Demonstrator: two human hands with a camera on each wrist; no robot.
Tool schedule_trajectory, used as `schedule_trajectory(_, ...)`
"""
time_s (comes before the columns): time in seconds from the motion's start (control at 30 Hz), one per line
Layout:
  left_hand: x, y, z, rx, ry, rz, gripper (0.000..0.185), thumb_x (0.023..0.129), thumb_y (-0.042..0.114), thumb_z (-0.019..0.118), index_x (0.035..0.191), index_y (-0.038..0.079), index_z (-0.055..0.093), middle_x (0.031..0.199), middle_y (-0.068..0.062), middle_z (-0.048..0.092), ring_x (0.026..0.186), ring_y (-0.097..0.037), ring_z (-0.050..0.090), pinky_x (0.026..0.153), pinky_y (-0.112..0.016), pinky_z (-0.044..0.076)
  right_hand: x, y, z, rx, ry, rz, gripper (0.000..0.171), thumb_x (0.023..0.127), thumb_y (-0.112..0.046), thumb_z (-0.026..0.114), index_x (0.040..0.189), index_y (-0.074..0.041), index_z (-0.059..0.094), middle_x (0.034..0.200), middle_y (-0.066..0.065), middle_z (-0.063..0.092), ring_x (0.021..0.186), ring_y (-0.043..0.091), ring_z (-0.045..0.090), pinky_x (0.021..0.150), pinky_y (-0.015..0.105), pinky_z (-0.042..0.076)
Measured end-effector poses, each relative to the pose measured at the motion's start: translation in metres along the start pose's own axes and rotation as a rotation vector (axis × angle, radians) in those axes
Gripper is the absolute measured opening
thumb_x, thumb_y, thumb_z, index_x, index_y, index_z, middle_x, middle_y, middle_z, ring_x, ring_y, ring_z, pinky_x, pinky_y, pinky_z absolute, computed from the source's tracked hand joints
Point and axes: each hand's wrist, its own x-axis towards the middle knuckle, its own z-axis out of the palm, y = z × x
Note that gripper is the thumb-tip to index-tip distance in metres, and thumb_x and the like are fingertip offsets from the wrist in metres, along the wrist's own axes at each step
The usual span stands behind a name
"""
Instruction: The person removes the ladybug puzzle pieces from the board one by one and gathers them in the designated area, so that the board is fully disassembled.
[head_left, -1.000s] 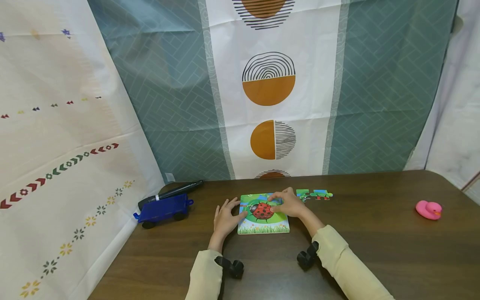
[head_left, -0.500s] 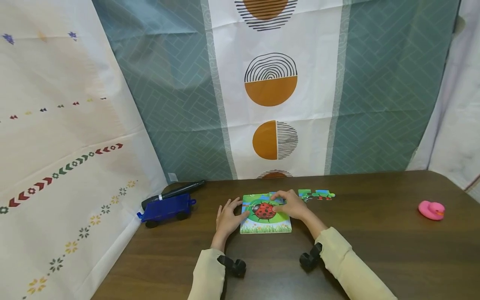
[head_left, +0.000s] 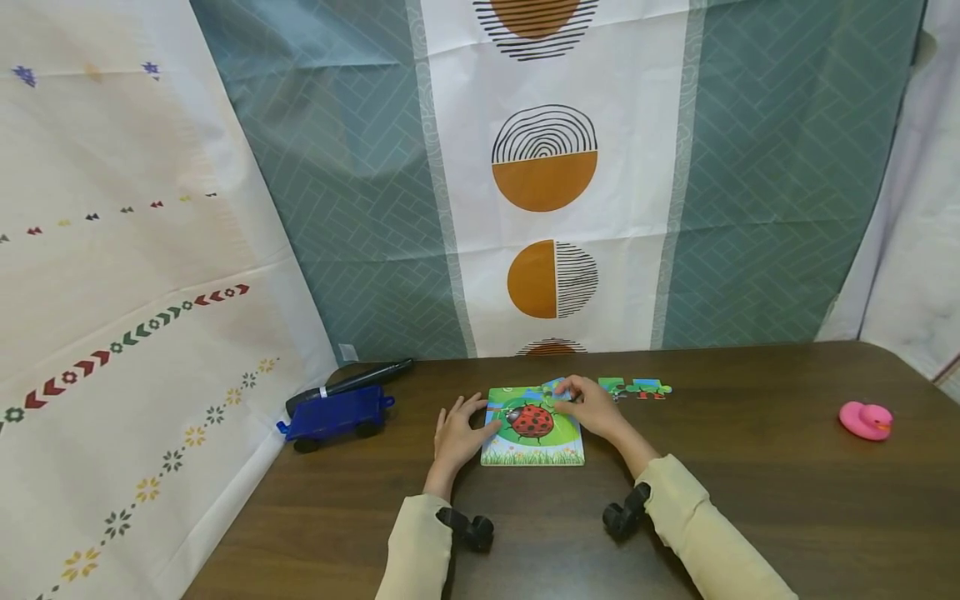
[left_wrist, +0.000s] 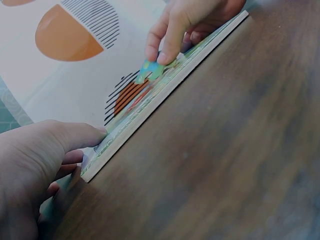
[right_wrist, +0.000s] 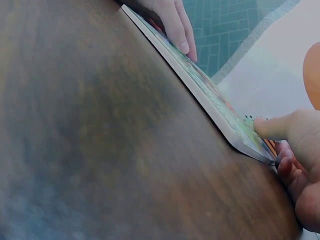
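Near the bench's far edge [head_left: 750, 353], the puzzle [head_left: 532, 452] looked mostly filled, left hand [head_left: 457, 435] relaxed, right hand [head_left: 594, 408] pinching one piece [left_wrist: 148, 71], others [head_left: 647, 385] loose.

Puzzle board [head_left: 531, 446] between toy wagon [head_left: 337, 416], left, and toy duck [head_left: 866, 421], right.

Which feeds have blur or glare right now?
Head: the ladybug puzzle reads clearly, with a faint sheen on the near tabletop. Left wrist: tabletop grain smeared, ladybug puzzle seen nearly edge-on. Right wrist: tabletop blurred, bluish tint at lower left.
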Motion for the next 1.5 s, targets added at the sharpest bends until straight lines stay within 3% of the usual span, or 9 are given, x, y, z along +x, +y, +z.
schedule_trajectory(0.23,0.000,-0.003,0.000,0.002,0.003,-0.007,0.050,0.086,0.030,0.070,0.129,0.006,0.063,0.148,-0.011,0.050,0.145,-0.038,0.033,0.122,-0.061,0.008,-0.002,-0.003,0.000,0.058,0.011,0.017,0.023,0.093,-0.016,0.065,0.112,-0.005,0.058,0.087,0.005,0.046,0.072,0.017,0.042,0.065,0.029,0.037)
schedule_trajectory(0.5,0.002,0.000,-0.001,-0.006,0.007,0.009,0.050,0.086,0.030,0.071,0.128,0.005,0.063,0.147,-0.013,0.051,0.145,-0.039,0.034,0.121,-0.062,0.009,0.000,-0.005,-0.005,0.103,0.098,0.006,0.021,0.094,-0.013,0.062,0.113,-0.004,0.059,0.088,0.004,0.052,0.073,0.017,0.047,0.065,0.028,0.042)
schedule_trajectory(0.77,0.005,0.005,-0.004,-0.011,0.013,0.015,0.049,0.086,0.029,0.071,0.127,0.004,0.063,0.147,-0.014,0.051,0.145,-0.039,0.033,0.121,-0.062,0.008,-0.001,-0.015,-0.014,0.280,0.160,-0.005,0.024,0.098,-0.005,0.048,0.120,0.002,0.053,0.092,0.006,0.047,0.070,0.018,0.050,0.062,0.026,0.049)
schedule_trajectory(0.9,0.002,0.003,-0.003,-0.013,0.003,0.018,0.049,0.086,0.029,0.070,0.128,0.004,0.063,0.147,-0.014,0.050,0.145,-0.039,0.033,0.121,-0.062,0.009,-0.003,-0.014,-0.017,0.312,0.227,0.007,0.023,0.097,-0.005,0.047,0.119,0.001,0.053,0.090,0.003,0.046,0.070,0.018,0.052,0.061,0.026,0.049)
schedule_trajectory(1.23,0.004,0.000,0.000,0.004,0.004,0.012,0.050,0.086,0.031,0.071,0.128,0.005,0.063,0.147,-0.013,0.051,0.145,-0.039,0.033,0.122,-0.061,0.009,-0.014,-0.012,-0.056,0.439,0.367,0.097,0.027,0.098,-0.009,0.047,0.123,0.001,0.050,0.086,-0.010,0.044,0.072,0.010,0.048,0.065,0.024,0.046)
schedule_trajectory(1.5,0.002,0.000,0.003,-0.014,0.005,0.006,0.050,0.086,0.029,0.071,0.128,0.004,0.063,0.147,-0.014,0.051,0.145,-0.040,0.032,0.121,-0.062,0.007,-0.028,0.004,-0.088,0.409,0.473,0.121,0.026,0.100,-0.012,0.049,0.123,-0.001,0.051,0.078,-0.013,0.048,0.069,0.010,0.048,0.060,0.024,0.044)
